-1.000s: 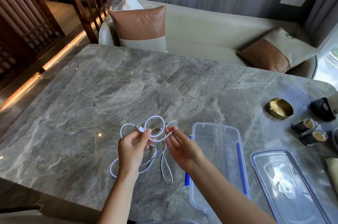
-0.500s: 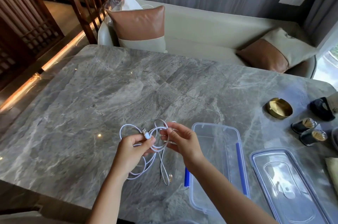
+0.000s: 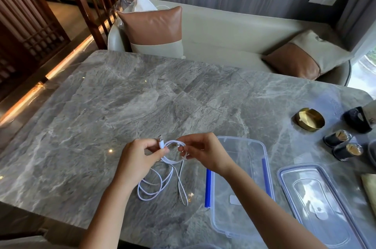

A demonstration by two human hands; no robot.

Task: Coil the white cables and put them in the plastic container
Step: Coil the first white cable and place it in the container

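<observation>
Coiling in progress, not near done. Nearest the camera: loose white cable (image 3: 156, 185) loops lying on the marble table (image 3: 81, 126), trailing down from the hands toward the near edge, one long strand ending in a plug by the container's blue clip.

Above that, left hand (image 3: 140, 157) is pinched narrow on the cable just under its connector, which sticks up past the fingers. Right hand (image 3: 203, 153) is closed on the other side of a small started coil, strand hooked round a finger. Both hands are off the table, close together, small coil spanning the gap.

Plastic container (image 3: 264, 159) sits open just right of the right hand, looks empty. Its lid (image 3: 284, 175) lies flat further right. Beyond those, far right: brass dish (image 3: 309, 119), two small dark cups (image 3: 343, 145), a black item at the edge. Far side: bench with cushions.

Risks as I read it:
- The slack on the table crosses itself; pulling it up fast could snag into a knot instead of feeding clean.
- The coil is held by fingertip pinch only. Regripping for the next wrap could let it spring open.
- The trailing plug lies beside the clip; it may catch there when dragged.
- An oversized or springy coil may not stay down in the narrow container.
</observation>
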